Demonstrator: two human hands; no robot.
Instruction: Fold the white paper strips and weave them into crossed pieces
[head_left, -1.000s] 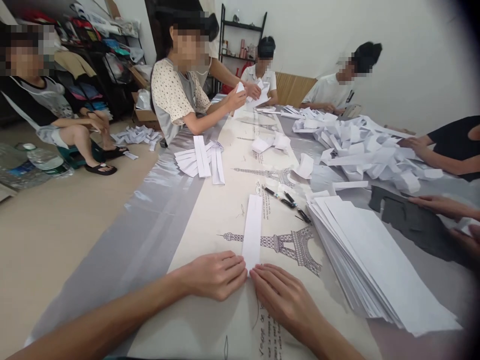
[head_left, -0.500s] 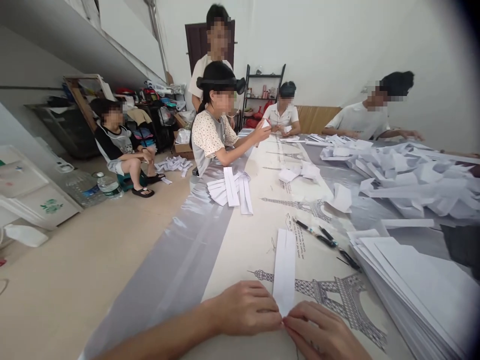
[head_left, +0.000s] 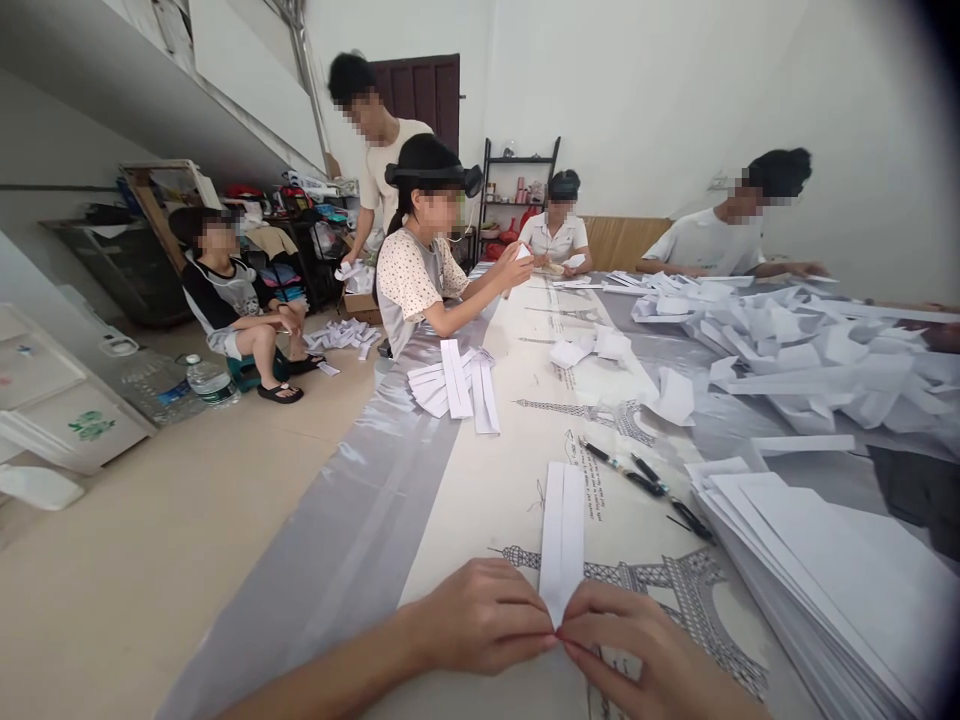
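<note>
A long folded strip of white paper lies on the table in front of me, with a crease line running along its length. At its near end my left hand pinches the paper, fingers pressed together. My right hand pinches the same end from the other side, its fingertips touching those of my left. The tip of the strip between them is hidden by the fingers.
To the right lies a stack of white paper sheets, with pens beside it. Beyond is a heap of folded paper. Folded strips lie left of centre near a seated person. Other people are around the table.
Both hands stay at the strip's near end, and my right fingers have shifted slightly upward and left. The person standing behind has leaned to the left.
</note>
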